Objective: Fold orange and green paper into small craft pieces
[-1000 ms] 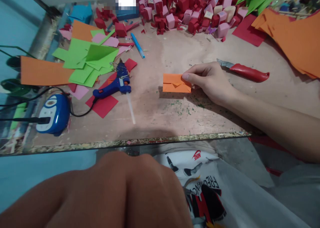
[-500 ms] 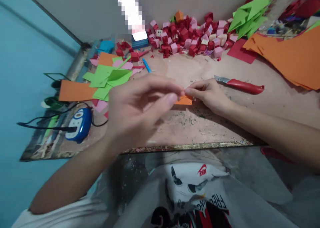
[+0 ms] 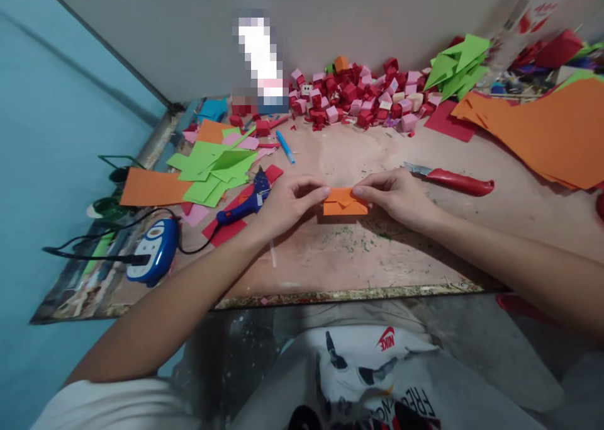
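Observation:
A small folded piece of orange paper (image 3: 345, 204) is held low over the wooden table (image 3: 302, 260), with crease lines and a flap showing on its near side. My left hand (image 3: 297, 200) pinches its left end between thumb and fingers. At the right end, the thumb and fingers of my right hand (image 3: 394, 194) grip it the same way. A red-handled knife (image 3: 460, 181) lies just beyond my right hand. Left of my left hand rests a blue glue gun (image 3: 245, 204), partly on red paper (image 3: 221, 230).
Many red and pink paper cubes (image 3: 349, 96) are heaped at the back. Green paper pieces (image 3: 210, 169) lie at left, near a blue-and-white power socket (image 3: 153, 250) with a black cord. Orange sheets (image 3: 557, 134) cover the right side. A blue pen (image 3: 285, 147) lies behind my left hand.
My left hand has come down from above and now grips the left end of the orange paper. More of the paper shows, and the glue gun is uncovered. The view has shifted slightly.

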`<state>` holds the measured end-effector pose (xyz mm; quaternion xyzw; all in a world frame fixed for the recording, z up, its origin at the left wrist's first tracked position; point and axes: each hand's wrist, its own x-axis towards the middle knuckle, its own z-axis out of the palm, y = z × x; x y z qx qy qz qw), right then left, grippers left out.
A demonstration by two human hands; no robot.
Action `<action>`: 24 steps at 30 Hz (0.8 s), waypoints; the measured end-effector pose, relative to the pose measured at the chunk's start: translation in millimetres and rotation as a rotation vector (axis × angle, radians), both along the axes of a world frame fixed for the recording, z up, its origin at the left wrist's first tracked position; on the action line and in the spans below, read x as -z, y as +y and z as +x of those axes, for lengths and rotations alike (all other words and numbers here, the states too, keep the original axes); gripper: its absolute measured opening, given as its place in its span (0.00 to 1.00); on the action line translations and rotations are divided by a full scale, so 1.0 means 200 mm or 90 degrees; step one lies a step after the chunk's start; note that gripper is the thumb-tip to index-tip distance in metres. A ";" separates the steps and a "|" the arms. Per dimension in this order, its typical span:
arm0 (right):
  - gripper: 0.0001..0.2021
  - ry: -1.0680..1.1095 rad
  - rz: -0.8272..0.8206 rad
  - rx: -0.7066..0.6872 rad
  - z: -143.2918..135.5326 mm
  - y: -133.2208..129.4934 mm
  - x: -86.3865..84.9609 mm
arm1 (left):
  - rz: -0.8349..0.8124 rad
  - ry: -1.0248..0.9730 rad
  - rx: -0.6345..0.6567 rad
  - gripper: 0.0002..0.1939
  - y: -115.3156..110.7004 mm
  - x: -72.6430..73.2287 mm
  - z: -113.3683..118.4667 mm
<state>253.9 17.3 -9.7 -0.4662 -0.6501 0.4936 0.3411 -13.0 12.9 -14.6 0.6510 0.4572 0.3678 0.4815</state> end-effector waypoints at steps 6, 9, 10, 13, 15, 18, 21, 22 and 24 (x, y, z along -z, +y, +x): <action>0.13 0.051 -0.037 -0.012 0.00 0.01 0.03 | 0.013 0.017 0.015 0.15 0.01 -0.01 -0.01; 0.12 0.057 -0.024 -0.012 0.00 0.01 0.03 | 0.018 0.000 0.004 0.14 0.01 -0.01 0.00; 0.12 0.049 -0.010 -0.013 0.01 0.01 0.03 | 0.016 -0.005 -0.001 0.14 0.01 -0.01 0.00; 0.13 0.027 0.018 -0.021 0.01 0.01 0.04 | 0.008 -0.010 -0.019 0.13 0.01 0.00 -0.01; 0.14 0.032 0.019 -0.024 0.01 0.01 0.05 | 0.017 0.013 -0.015 0.13 0.01 0.01 -0.01; 0.13 0.037 0.023 -0.035 0.00 0.01 0.05 | 0.059 0.097 0.031 0.14 0.01 -0.01 -0.02; 0.14 0.037 0.033 -0.044 0.00 0.01 0.04 | 0.066 0.159 0.096 0.16 0.01 -0.04 0.01; 0.14 0.040 0.031 -0.042 0.00 0.00 0.04 | 0.065 0.163 0.109 0.17 0.01 -0.05 0.02; 0.14 0.051 0.018 -0.036 0.00 0.00 0.03 | 0.070 0.149 0.109 0.19 0.00 -0.07 0.06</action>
